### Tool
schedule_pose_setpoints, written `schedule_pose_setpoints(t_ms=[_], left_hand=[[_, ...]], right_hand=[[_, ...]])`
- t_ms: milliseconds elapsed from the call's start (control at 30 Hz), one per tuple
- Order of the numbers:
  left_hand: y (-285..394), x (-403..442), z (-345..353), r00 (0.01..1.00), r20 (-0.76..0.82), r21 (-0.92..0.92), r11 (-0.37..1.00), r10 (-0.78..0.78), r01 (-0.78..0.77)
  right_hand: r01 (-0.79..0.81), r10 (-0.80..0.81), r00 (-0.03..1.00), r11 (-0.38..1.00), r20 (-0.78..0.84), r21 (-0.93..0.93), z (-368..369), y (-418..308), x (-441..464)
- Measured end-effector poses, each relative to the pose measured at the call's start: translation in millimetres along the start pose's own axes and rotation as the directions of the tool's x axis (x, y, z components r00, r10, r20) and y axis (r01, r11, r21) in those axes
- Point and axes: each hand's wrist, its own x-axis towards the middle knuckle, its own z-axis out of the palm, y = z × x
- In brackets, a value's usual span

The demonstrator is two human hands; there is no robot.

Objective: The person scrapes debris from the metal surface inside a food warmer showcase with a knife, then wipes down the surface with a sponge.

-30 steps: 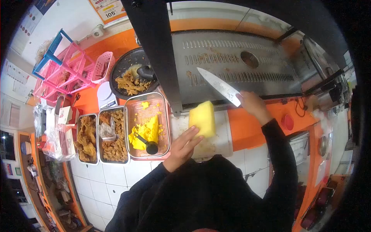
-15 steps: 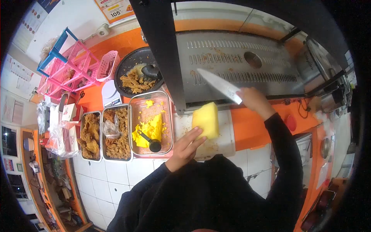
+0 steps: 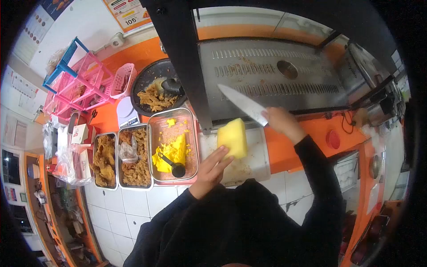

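Observation:
My right hand [image 3: 284, 122] is closed round the handle of a large kitchen knife [image 3: 242, 104]. Its broad blade points up and left, above the front of the slotted metal tray. My left hand [image 3: 211, 169] grips the lower left side of a thick pale-yellow block [image 3: 232, 139], fingers lying against it and thumb hidden. I cannot tell what the block is made of. Beneath it is a white cutting board [image 3: 255, 162] with brown crumbs. Blade and block are apart.
Left of the board stands a wire-lined tray [image 3: 195, 151] with yellow mash and a black scoop [image 3: 178, 169]. Beyond are two trays of fried chicken [image 3: 105, 162], a stone mortar [image 3: 147, 73] and a kitchen scale [image 3: 128, 113]. A slotted metal tray [image 3: 267, 100] and black post [image 3: 195, 84] border the back.
The knife and my right hand have moved slightly left, the blade still raised. The view has shifted a little. My left hand keeps its place on the yellow block.

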Motion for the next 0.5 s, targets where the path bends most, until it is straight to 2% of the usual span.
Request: schedule_pose_setpoints(t_ms=[33, 167, 267, 400, 500], left_hand=[[0, -1, 1, 1.000, -0.007, 0.000, 1.000, 0.000, 0.000], [-1, 3, 2, 0.999, 0.035, 0.001, 1.000, 0.018, -0.018], [-2, 7, 3, 0.998, 0.054, -0.003, 1.000, 0.030, -0.030], [-2, 11, 5, 0.998, 0.050, -0.010, 0.999, 0.045, -0.045], [-2, 15, 5, 0.997, 0.062, -0.009, 0.999, 0.044, -0.044]], right_hand=[[0.039, -0.039, 0.999, 0.999, 0.008, 0.010, 4, 2, -2], [-0.090, 0.090, 0.996, 0.995, -0.006, 0.036, -10, -6, -3], [0.016, -0.017, 0.999, 1.000, 0.040, 0.021, 2, -17, -6], [-0.119, 0.119, 0.993, 0.993, -0.008, 0.007, -8, -12, -4], [-0.042, 0.044, 0.997, 0.999, 0.059, -0.035, -10, -23, -14]])
